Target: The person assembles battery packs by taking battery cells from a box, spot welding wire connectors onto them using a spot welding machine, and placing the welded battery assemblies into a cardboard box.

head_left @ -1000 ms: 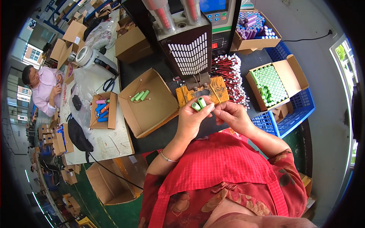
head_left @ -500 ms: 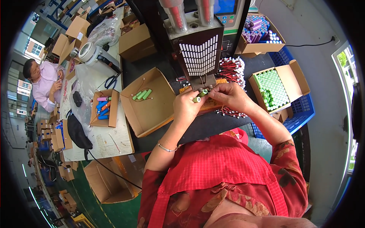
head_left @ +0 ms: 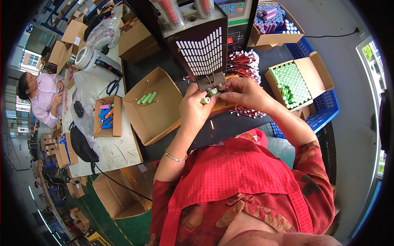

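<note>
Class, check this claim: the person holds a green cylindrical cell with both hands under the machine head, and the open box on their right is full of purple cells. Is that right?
Not quite. In the head view both hands, left and right, hold the green cell under the machine head, but the box on their right is full of green cells; the purple ones are in the box farther back.

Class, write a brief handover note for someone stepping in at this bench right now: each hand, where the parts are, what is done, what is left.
Left hand and right hand together hold a green battery under the machine head.
Done: a few green batteries lie in the open cardboard box on the left.
Left: a full box of green batteries on the right and a pile of red wires behind.
</note>
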A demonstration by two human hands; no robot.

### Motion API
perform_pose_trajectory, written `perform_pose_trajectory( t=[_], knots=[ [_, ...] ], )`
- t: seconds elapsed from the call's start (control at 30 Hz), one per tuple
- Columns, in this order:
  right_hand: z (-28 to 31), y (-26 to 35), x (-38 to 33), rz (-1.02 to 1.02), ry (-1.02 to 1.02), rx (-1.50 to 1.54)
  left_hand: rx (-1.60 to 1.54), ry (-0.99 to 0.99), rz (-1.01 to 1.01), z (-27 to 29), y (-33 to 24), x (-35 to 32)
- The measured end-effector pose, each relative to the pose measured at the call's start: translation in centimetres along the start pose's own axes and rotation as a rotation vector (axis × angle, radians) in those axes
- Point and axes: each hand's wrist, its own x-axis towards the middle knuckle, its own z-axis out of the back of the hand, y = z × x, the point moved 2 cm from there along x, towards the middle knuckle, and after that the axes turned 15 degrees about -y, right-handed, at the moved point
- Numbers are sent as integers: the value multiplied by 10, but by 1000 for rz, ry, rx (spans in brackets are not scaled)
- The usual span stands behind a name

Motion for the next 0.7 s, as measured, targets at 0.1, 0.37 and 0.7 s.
perform_pose_trajectory(
  t=[0.1, 0.37, 0.7],
  knots=[
    [13, 1, -10, -258, 59, 73, 66, 179, 200, 11, -8, 0],
    [8, 8, -23, -139, -64, 84, -728, 255, 885, 21, 7, -13],
    [-8, 9, -8, -251, -82, 28, -260, 50, 335, 3, 6, -12]
  ],
)
